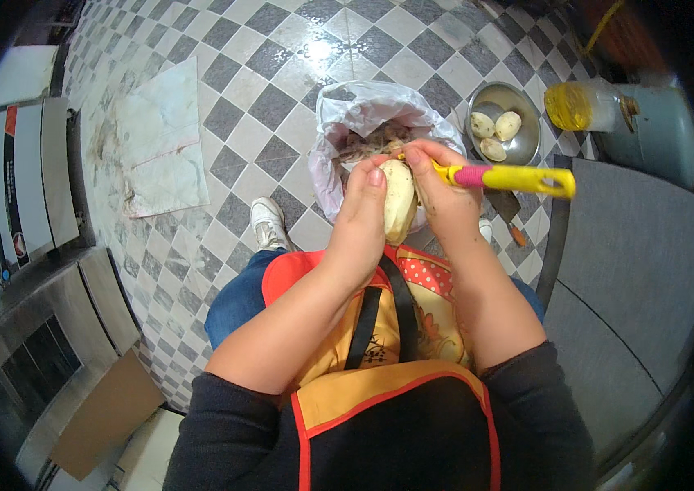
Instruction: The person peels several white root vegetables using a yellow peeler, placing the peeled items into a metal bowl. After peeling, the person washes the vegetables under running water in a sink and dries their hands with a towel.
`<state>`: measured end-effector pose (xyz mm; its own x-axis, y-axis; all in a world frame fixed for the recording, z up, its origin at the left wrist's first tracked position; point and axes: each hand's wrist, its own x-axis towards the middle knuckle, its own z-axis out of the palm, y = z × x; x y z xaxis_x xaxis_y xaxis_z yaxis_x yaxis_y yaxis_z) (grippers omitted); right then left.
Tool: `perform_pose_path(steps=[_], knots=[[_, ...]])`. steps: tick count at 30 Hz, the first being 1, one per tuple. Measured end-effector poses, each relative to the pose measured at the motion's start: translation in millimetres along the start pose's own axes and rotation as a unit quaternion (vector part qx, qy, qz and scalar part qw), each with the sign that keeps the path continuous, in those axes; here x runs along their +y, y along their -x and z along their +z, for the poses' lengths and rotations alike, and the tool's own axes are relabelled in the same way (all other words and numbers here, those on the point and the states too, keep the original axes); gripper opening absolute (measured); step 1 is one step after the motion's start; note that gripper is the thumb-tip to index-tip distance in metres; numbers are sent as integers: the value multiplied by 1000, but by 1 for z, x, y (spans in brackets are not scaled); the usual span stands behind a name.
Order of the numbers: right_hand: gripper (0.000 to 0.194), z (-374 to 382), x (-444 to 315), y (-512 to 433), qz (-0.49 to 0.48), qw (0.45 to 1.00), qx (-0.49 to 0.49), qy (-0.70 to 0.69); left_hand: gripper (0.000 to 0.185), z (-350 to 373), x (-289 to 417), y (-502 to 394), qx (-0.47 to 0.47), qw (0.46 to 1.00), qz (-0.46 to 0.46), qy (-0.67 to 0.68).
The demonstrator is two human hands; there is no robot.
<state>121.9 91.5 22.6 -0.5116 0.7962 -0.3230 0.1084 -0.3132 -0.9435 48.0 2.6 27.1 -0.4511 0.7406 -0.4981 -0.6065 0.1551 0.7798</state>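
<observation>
My left hand (356,199) grips a pale yellow, largely peeled tuber (398,205), probably a potato, with small dark specks on its skin side. In my right hand (450,199) is a yellow peeler (522,179) with a pink band, its handle pointing out to the right. The peeler's head lies by the tuber's upper end, mostly hidden by my fingers. Both hands are over the near part of a bin or tub lined with a white plastic bag (330,178). Brownish peelings (377,136) fill the inside of the bag.
To the right, a steel bowl (529,150) holds three peeled tubers (508,125). A knife with an orange handle (516,234) lies below it. Beyond are an oil bottle (568,107), a gas cylinder (654,141) and a grey panel (629,245). A pale sheet (166,141) lies on the tiled floor.
</observation>
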Motion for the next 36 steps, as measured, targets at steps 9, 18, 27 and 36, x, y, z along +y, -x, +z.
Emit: perform_pose_path(steps=[9,18,27,36], knots=[[23,-16,2,-19,-181,942,23,280,46,-26,19,1,-78,972,-129,178],[11,17,-5,16,-149,968,-172,108,36,-17,7,-3,40,969,-166,179],[15,8,13,1,-9,996,-54,74,36,-19,3,6,-24,983,-154,99],[30,-18,8,-18,-9,994,-35,105,45,-31,14,4,-94,972,-180,118]])
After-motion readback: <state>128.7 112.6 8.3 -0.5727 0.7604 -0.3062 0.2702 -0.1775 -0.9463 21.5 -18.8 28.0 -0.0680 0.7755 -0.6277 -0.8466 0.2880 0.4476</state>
